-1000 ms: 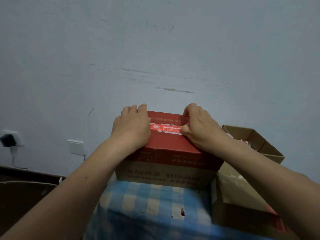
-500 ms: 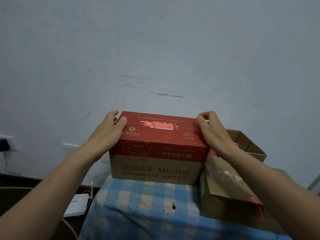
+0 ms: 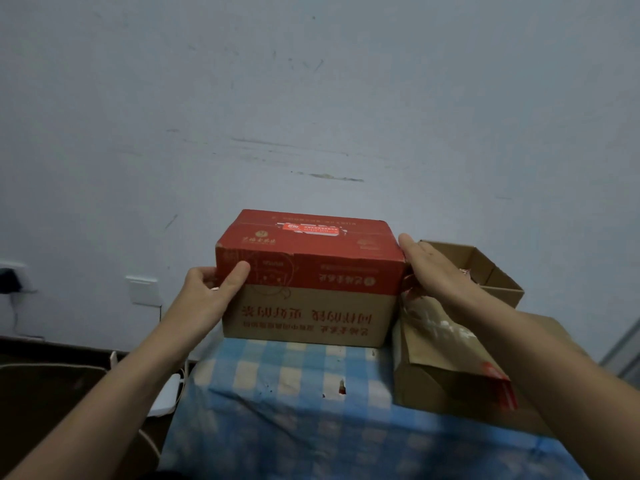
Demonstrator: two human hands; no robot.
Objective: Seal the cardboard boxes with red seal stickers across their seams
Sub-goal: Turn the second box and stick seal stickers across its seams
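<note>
Holding: left hand (image 3: 211, 292) grips the left end of the box (image 3: 311, 306), thumb laid on the front face at the red band's lower edge, other fingers curled round the side & mostly hidden. Right hand (image 3: 436, 268) lies flat vs the right end near the top corner, fingers straight & pressed together, thumb not seen.
Step, prob: sticker is on, so this looks like taking the box btwn both palms to shift or turn it.
Doing it well: squeeze evenly from both ends, low enough that the flaps don't bow. Right hand is only touching high up, so get it further down the side before any lift. Keep the box level, no drag over the cloth.
Risk: pinching the top edge could pop the seam & peel the sticker.
Box, where: on the far part of the checked cloth (image 3: 277, 393), close to the wall, touching or just beside the open box (image 3: 498, 282) on its right.
Box, look: plain cardboard below, red printed band & red top, print reads upside down from here. Corners square, flaps shut flat.
Seal sticker (image 3: 311, 228): red w/ white print, long & narrow, lying on mid top along the seam line. Edges look flat; too small to tell if fully pressed.
Open box: flaps up, not sealed yet.
</note>
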